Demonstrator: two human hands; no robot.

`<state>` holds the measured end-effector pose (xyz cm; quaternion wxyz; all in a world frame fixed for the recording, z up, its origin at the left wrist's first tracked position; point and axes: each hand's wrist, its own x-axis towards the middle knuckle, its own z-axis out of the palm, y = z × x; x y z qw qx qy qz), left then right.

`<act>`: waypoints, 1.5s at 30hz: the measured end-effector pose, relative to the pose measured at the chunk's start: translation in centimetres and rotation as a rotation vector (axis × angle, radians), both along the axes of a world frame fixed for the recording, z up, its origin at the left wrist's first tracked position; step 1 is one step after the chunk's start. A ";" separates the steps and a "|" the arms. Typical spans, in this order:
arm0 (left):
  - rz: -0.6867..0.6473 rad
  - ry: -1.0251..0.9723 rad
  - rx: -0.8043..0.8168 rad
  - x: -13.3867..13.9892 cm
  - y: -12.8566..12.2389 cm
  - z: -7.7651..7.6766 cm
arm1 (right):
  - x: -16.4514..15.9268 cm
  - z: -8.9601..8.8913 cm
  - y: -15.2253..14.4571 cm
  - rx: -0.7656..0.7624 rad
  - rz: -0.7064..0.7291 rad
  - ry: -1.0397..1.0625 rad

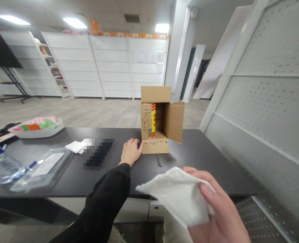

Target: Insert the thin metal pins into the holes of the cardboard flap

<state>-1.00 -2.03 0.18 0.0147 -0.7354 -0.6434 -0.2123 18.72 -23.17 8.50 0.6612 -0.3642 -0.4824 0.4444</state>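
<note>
My right hand (220, 209) holds a white tissue (174, 192) in the near foreground, pinched between thumb and fingers, above the table's front edge. Across the dark table (192, 162), my left hand (131, 151) rests on the surface, fingers spread and thumb against the lower left corner of a cardboard box (174, 118). The box stands with its opening facing me and its flaps folded out. Many small holes or metal heads dot its left flap and the lower flap. Two thin nails or screws (159, 161) lie just in front of it.
On the left are a clear plastic case (44, 168), a water bottle (4, 165), a white tray (38, 131) with colourful packets, folded tissue (76, 146) and a blurred dark object (99, 154). A perforated white panel (263, 111) stands along the right side.
</note>
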 end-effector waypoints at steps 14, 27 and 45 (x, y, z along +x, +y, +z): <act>0.000 -0.012 0.009 0.1 -0.1 -0.1 | 15.4 -8.3 17.2 -0.315 -0.759 -0.418; 0.000 -0.012 0.030 -0.1 0.2 -0.7 | 18.4 -10.3 24.2 -0.297 -0.807 -0.982; 0.007 -0.019 0.019 0.0 0.0 -0.5 | 11.6 -8.4 20.1 0.235 -1.023 -0.984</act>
